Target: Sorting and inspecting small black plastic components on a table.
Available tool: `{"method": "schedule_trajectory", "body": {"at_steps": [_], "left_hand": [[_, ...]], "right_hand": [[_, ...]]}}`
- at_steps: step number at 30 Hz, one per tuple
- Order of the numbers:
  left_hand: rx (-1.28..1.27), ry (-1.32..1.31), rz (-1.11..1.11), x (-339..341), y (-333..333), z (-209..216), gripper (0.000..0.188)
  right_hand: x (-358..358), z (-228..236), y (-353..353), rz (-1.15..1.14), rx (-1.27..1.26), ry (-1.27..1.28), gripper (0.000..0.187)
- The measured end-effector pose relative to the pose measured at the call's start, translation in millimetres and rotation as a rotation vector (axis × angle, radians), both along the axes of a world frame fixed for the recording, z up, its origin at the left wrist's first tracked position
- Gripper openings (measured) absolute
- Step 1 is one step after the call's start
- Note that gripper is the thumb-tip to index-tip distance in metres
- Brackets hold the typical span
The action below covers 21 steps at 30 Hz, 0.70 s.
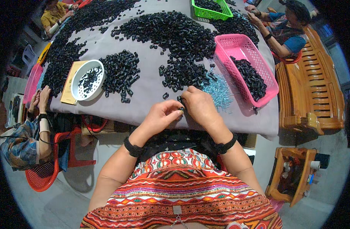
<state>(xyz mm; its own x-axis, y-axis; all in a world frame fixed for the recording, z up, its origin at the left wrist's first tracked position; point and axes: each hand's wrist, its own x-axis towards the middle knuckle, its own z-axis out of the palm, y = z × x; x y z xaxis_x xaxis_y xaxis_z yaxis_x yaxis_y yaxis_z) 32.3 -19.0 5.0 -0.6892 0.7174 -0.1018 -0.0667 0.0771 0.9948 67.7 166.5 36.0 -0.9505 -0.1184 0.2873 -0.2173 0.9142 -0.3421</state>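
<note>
- Black piece (181, 108), small, sits at the fingertips of the left hand (159, 114), above the near edge of the desk (121, 108); thumb and forefinger are pinched together on it.
- Right hand (201, 106) meets the left, its fingers bent close beside a dark bit (179, 98) (mostly hidden, so I cannot tell whether they grip it).
- Clear blue pieces (219, 93) lie scattered just beyond the right hand, next to a pink basket (238, 47) partly filled with black parts.
- White basket (94, 92), on a yellowish booklet (69, 89) to the left, holds more black parts, with a loose pile (121, 70) beside it.
- Large black heap (169, 32) spreads across the middle.
- Green basket (205, 14) stands farthest back, left of a blue-sleeved co-worker (295, 43).
</note>
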Motion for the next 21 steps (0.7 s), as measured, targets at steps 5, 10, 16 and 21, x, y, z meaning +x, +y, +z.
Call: {"method": "schedule_trajectory", "body": {"at_steps": [5, 10, 16, 21], "left_hand": [[0.003, -0.013, 0.006, 0, -1, -2, 0.017], [0.024, -0.045, 0.028, 1, 0, 0, 0.017], [0.05, -0.008, 0.034, 0, 3, -2, 0.016], [0.029, -0.006, 0.067, -1, 3, -5, 0.017]], "right_hand": [[3, -1, -2, 0.004, 0.007, 0.004, 0.009], [2, -6, 1, -0.006, -0.07, 0.04, 0.005], [8, 6, 3, -0.03, -0.55, -0.059, 0.011], [14, 14, -4, 0.05, -0.588, -0.042, 0.014]]}}
